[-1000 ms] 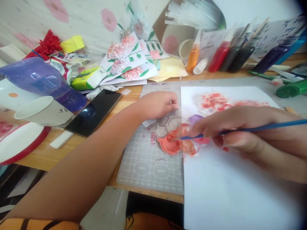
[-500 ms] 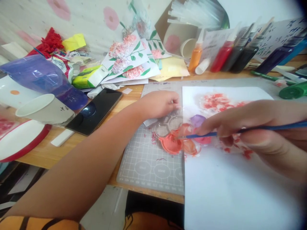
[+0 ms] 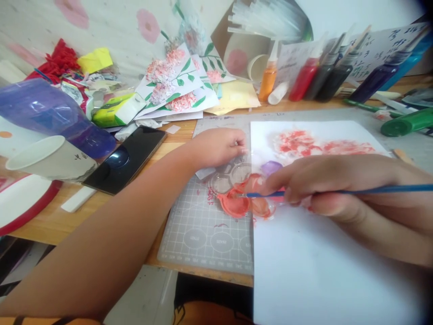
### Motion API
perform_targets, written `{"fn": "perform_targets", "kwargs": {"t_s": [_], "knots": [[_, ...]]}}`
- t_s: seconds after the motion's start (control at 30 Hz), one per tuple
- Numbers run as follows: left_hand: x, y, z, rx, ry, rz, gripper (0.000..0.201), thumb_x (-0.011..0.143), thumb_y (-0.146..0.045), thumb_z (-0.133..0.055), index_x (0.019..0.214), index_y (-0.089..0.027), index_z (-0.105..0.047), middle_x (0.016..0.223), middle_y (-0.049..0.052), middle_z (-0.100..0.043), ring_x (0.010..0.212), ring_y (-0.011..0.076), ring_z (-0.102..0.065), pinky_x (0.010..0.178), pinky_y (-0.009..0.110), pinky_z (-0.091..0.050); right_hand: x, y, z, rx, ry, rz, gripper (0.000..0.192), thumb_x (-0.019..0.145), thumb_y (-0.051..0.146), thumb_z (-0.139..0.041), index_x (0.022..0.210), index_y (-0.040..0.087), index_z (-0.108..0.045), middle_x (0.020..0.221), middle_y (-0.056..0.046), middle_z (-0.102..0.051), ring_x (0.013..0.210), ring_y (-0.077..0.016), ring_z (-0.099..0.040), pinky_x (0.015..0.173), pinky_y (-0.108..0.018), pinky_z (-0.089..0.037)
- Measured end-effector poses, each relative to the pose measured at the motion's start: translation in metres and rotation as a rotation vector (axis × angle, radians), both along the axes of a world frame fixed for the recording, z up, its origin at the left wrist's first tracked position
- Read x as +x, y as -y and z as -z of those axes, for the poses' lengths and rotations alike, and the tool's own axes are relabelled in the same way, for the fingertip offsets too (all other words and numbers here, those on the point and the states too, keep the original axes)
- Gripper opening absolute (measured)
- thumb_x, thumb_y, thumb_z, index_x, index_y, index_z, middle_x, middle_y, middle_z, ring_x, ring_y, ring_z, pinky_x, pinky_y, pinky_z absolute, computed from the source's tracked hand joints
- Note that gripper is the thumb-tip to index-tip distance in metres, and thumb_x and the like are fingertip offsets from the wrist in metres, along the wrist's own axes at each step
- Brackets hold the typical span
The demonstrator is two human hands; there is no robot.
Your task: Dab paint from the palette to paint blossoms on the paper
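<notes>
My right hand (image 3: pixel 341 194) is closed around a thin blue paintbrush (image 3: pixel 368 189). The bristle end is at the orange-red well of a clear flower-shaped paint palette (image 3: pixel 221 184). Other wells hold lighter orange, pink and purple paint, partly behind my fingers. My left hand (image 3: pixel 223 146) is closed at the palette's far edge, gripping it; the fingertips are partly hidden. Beneath the palette's right side lies a white sheet of paper (image 3: pixel 297 271) with red, petal-like dabs (image 3: pixel 299 142) near its top. My right hand covers part of the sheet.
A grey cutting mat (image 3: pixel 203 225) lies under the paper. Left are a black phone (image 3: pixel 125 158), a paper cup (image 3: pixel 50 158) and a red-rimmed plate (image 3: pixel 29 203). Flower pictures (image 3: pixel 176 81) lie behind. Paint bottles (image 3: pixel 304 79) stand back right; a green bottle (image 3: pixel 406 123) lies nearby.
The brush has moved left and its tip is now further over the orange-red well. My right hand is lower, uncovering more red dabs. The whole view has shifted slightly.
</notes>
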State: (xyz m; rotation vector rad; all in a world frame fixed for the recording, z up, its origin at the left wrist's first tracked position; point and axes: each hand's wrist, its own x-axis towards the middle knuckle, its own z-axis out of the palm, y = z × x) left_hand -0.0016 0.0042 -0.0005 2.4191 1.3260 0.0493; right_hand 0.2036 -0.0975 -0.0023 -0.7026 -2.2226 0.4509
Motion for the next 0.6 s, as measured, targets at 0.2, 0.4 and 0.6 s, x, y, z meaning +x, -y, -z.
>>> {"fn": "perform_targets", "kwargs": {"t_s": [0.2, 0.4, 0.6], "knots": [[0.000, 0.002, -0.003, -0.021, -0.013, -0.010, 0.024, 0.090, -0.037, -0.048, 0.091, -0.019, -0.063, 0.066, -0.002, -0.060, 0.068, 0.0148, -0.051, 0.065, 0.027, -0.033, 0.000, -0.004, 0.003, 0.146, 0.018, -0.080, 0.020, 0.100, 0.029, -0.041, 0.097, 0.021, -0.058, 0.097, 0.005, -0.070, 0.089, -0.0003, -0.067, 0.077, -0.004, -0.052], [0.000, 0.001, -0.003, -0.018, -0.021, -0.012, 0.023, 0.089, -0.040, -0.050, 0.088, -0.020, -0.062, 0.066, -0.003, -0.060, 0.066, 0.0146, -0.052, 0.064, 0.026, -0.033, -0.003, -0.009, -0.003, 0.168, 0.038, -0.157, 0.028, 0.101, 0.027, -0.038, 0.094, 0.013, -0.061, 0.101, -0.002, -0.069, 0.101, -0.0009, -0.065, 0.093, -0.005, -0.048], [0.000, 0.002, -0.003, -0.031, -0.028, -0.023, 0.023, 0.089, -0.040, -0.049, 0.087, -0.020, -0.061, 0.061, -0.003, -0.057, 0.060, 0.0138, -0.050, 0.061, 0.026, -0.032, 0.000, -0.005, -0.010, 0.126, 0.013, -0.098, 0.011, 0.094, 0.021, -0.055, 0.086, 0.016, -0.061, 0.079, 0.005, -0.069, 0.074, 0.0001, -0.066, 0.069, -0.003, -0.051]]}}
